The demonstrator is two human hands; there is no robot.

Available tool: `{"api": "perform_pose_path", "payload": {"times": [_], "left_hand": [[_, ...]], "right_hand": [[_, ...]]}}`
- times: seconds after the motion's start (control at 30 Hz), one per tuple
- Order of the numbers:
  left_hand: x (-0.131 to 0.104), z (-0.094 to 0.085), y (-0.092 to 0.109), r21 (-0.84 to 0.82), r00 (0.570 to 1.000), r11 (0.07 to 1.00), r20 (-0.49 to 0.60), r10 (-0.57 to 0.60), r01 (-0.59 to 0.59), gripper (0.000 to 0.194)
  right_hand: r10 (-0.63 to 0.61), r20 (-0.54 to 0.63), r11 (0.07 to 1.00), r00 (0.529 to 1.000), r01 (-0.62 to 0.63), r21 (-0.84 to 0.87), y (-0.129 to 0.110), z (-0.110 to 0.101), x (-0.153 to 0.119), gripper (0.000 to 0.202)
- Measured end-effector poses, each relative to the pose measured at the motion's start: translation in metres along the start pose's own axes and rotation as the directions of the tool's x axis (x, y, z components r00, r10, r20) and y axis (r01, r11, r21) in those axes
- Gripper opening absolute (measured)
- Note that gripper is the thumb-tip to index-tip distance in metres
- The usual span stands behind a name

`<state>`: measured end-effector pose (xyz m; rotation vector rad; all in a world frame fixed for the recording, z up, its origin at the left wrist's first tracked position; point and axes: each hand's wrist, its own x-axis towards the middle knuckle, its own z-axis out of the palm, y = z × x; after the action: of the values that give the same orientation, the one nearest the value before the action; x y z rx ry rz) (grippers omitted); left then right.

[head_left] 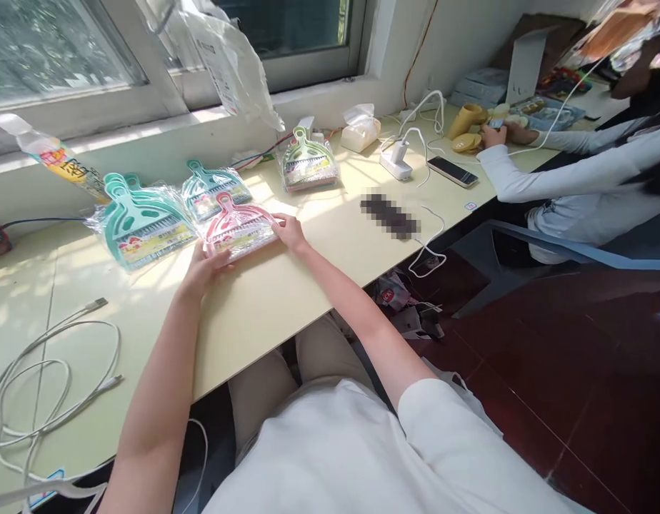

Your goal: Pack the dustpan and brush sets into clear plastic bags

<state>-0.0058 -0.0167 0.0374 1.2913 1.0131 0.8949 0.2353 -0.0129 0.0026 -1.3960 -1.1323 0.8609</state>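
Both my hands grip a pink mini dustpan set [240,227] in clear plastic wrap, low over the table [255,321]. My left hand [202,268] is closed on its near left corner, and my right hand [290,231] pinches its right edge. To the left lies a stack of teal dustpan sets [145,225], wrapped in the same way. Just behind the pink one is another teal dustpan set [216,187]. Farther back toward the wall rests a stack of wrapped dustpan sets [309,163] with a green one on top.
A coiled white cable [56,371] lies at left, and a bottle [51,153] leans by the window. Tissues [361,128], a power strip [397,163], a phone [452,172] and a blurred-out object [390,215] are to the right. A co-worker's hands [493,134] handle yellow items beyond.
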Motion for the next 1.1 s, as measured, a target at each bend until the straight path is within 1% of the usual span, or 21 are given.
{"api": "perform_pose_path", "payload": {"times": [0.1, 0.2, 0.27, 0.33, 0.4, 0.47, 0.57, 0.67, 0.73, 0.77, 0.8, 0.87, 0.93, 1.0, 1.03, 1.1], "left_hand": [[0.002, 0.001, -0.001, -0.069, 0.998, 0.998, -0.070, -0.008, 0.004, 0.059], [0.005, -0.007, -0.004, -0.098, 0.993, 0.995, -0.116, -0.018, 0.006, 0.062], [0.008, -0.011, -0.009, -0.109, 0.988, 0.993, -0.149, 0.031, -0.047, 0.070], [0.011, -0.013, -0.014, -0.120, 0.978, 0.984, -0.177, 0.109, -0.132, 0.080], [0.014, -0.010, -0.018, -0.138, 0.968, 0.972, -0.194, 0.161, -0.190, 0.087], [0.015, -0.006, -0.019, -0.161, 0.965, 0.965, -0.195, 0.173, -0.206, 0.091], [0.014, -0.001, -0.018, -0.174, 0.969, 0.964, -0.178, 0.170, -0.201, 0.091], [0.010, 0.000, -0.014, -0.144, 0.978, 0.978, -0.168, 0.127, -0.152, 0.089], [0.007, -0.003, -0.011, -0.115, 0.975, 0.985, -0.195, 0.107, -0.131, 0.083], [0.006, -0.006, -0.009, -0.104, 0.969, 0.985, -0.220, 0.113, -0.139, 0.079], [0.006, -0.009, -0.007, -0.095, 0.960, 0.983, -0.249, 0.129, -0.157, 0.076], [0.007, -0.015, -0.006, -0.088, 0.938, 0.977, -0.310, 0.157, -0.193, 0.069], [0.011, -0.021, -0.006, -0.096, 0.919, 0.976, -0.365, 0.150, -0.198, 0.062], [0.015, -0.025, -0.008, -0.113, 0.911, 0.976, -0.391, 0.127, -0.185, 0.056], [0.017, -0.026, -0.009, -0.115, 0.911, 0.977, -0.394, 0.122, -0.180, 0.053], [0.018, -0.026, -0.012, -0.094, 0.914, 0.977, -0.381, 0.141, -0.190, 0.048]], "right_hand": [[0.029, 0.036, 1.000, 0.999, -0.029, -0.011, -0.003, 0.003, -0.005, 0.015], [0.054, 0.100, 0.998, 0.993, -0.057, 0.029, -0.006, 0.006, -0.009, 0.016], [0.067, 0.167, 0.989, 0.984, -0.087, 0.116, -0.009, 0.006, -0.010, 0.025], [0.068, 0.252, 0.971, 0.965, -0.123, 0.207, -0.012, 0.005, -0.011, 0.042], [0.063, 0.310, 0.960, 0.949, -0.143, 0.243, -0.013, 0.002, -0.011, 0.058], [0.068, 0.295, 0.969, 0.953, -0.134, 0.207, -0.013, -0.001, -0.010, 0.066], [0.098, 0.239, 0.982, 0.966, -0.133, 0.135, -0.013, -0.003, -0.007, 0.065], [0.104, 0.236, 0.983, 0.966, -0.136, 0.127, -0.016, -0.010, -0.006, 0.068], [0.094, 0.226, 0.985, 0.970, -0.123, 0.117, -0.018, -0.026, -0.004, 0.068], [0.091, 0.212, 0.988, 0.973, -0.116, 0.106, -0.018, -0.039, -0.002, 0.067], [0.092, 0.187, 0.990, 0.978, -0.111, 0.090, -0.018, -0.055, 0.001, 0.065], [0.094, 0.103, 0.993, 0.990, -0.101, 0.060, -0.018, -0.094, 0.010, 0.063], [0.103, 0.001, 0.994, 0.995, -0.103, 0.022, -0.019, -0.134, 0.025, 0.063], [0.094, -0.091, 0.995, 0.991, -0.096, -0.015, -0.022, -0.167, 0.042, 0.062], [0.084, -0.121, 0.996, 0.989, -0.088, -0.030, -0.025, -0.178, 0.051, 0.062], [0.053, -0.166, 0.995, 0.985, -0.065, -0.069, -0.033, -0.189, 0.067, 0.059]]}}
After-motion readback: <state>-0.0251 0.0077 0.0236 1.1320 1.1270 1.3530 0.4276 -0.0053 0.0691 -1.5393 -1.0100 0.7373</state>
